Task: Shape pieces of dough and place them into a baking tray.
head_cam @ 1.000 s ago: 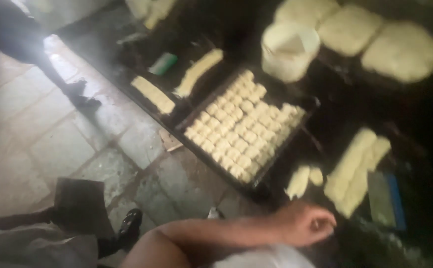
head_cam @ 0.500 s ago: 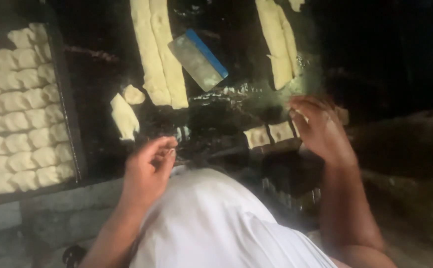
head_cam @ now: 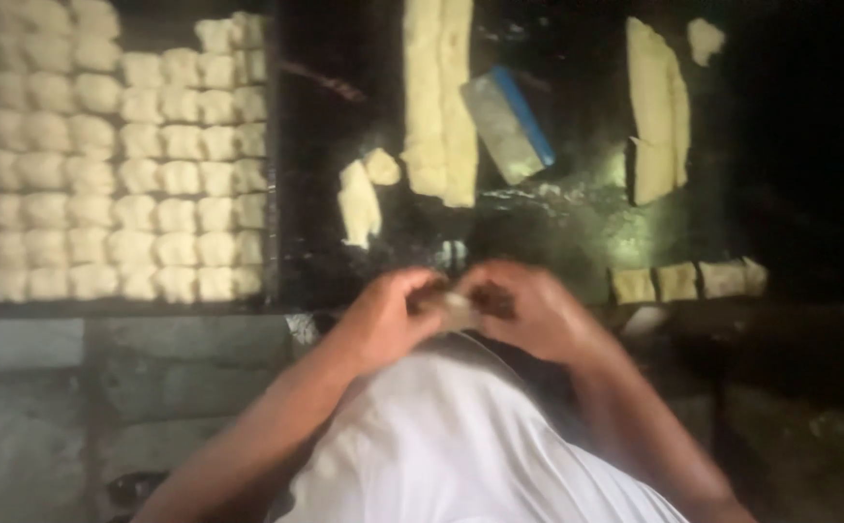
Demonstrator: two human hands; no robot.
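Observation:
My left hand (head_cam: 388, 315) and my right hand (head_cam: 528, 312) meet in front of my white shirt, at the near edge of a dark worktop (head_cam: 557, 232). Between their fingertips they pinch one small pale piece of dough (head_cam: 458, 308). The image is blurred, so the piece's shape is unclear. A short row of cut dough squares (head_cam: 688, 281) lies just right of my right hand. Two small dough lumps (head_cam: 362, 194) rest beyond my left hand.
A dark tray (head_cam: 274, 155) at the left holds several rows of shaped dough pieces (head_cam: 122, 165). Two long dough strips (head_cam: 439, 97) lie in the middle, a metal scraper with a blue handle (head_cam: 509, 124) beside them, another strip (head_cam: 656, 107) at the right. Stone floor below.
The view swung from the tray to the worktop. My right hand left the cut squares and came to the left hand; both now hold a dough piece together.

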